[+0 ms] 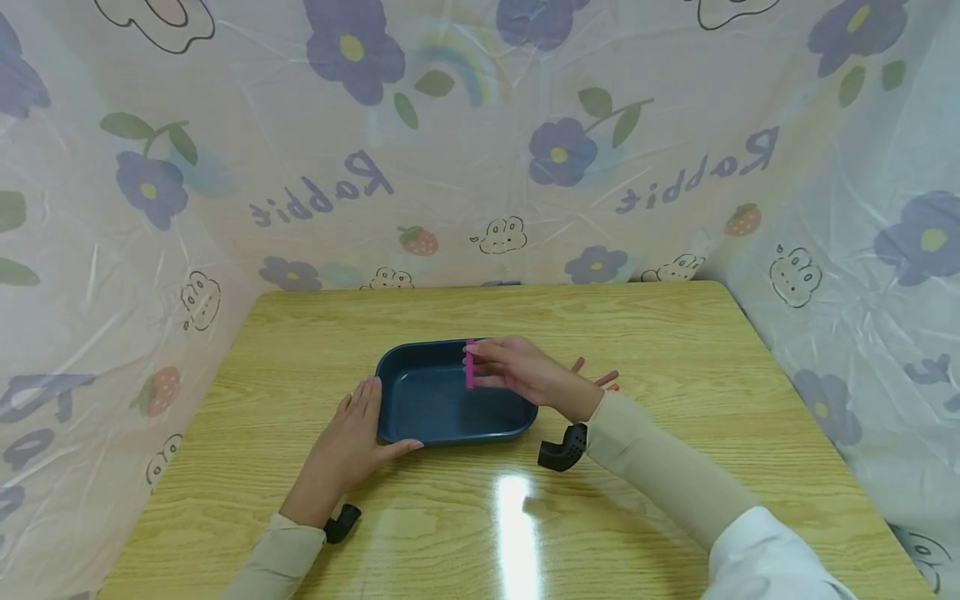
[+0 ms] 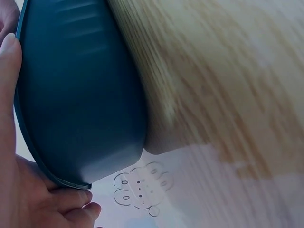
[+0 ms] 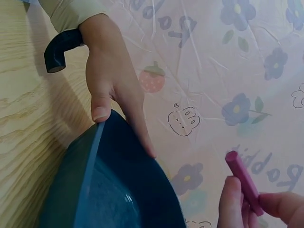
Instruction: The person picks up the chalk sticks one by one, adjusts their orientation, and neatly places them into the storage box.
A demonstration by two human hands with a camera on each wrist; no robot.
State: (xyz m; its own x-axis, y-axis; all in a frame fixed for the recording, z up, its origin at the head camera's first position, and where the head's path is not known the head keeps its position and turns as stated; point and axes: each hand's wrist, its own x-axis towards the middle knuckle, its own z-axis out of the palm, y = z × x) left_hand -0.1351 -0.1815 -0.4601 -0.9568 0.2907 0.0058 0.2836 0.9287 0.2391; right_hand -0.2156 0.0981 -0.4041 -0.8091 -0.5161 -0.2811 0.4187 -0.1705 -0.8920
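Note:
A dark blue rectangular tray [image 1: 435, 404] lies on the table. My left hand [image 1: 348, 437] holds its left end, thumb at the front rim and fingers along the end wall; the tray's wall [image 2: 80, 95] fills much of the left wrist view. Over the tray's right half, my right hand [image 1: 517, 367] pinches a slim magenta stick [image 1: 469, 364] between thumb and fingers. In the right wrist view this stick [image 3: 244, 183] is a short, smooth cylinder, held apart from the tray. The visible part of the tray's floor is bare.
Behind my right wrist, brownish-pink sticks [image 1: 606, 377] and an orange-red tip [image 1: 613, 387] lie on the wood-grain table [image 1: 660, 333], partly hidden by the arm. A patterned curtain [image 1: 465, 167] surrounds the table at the back and sides. Each wrist carries a black camera mount [image 1: 562, 448].

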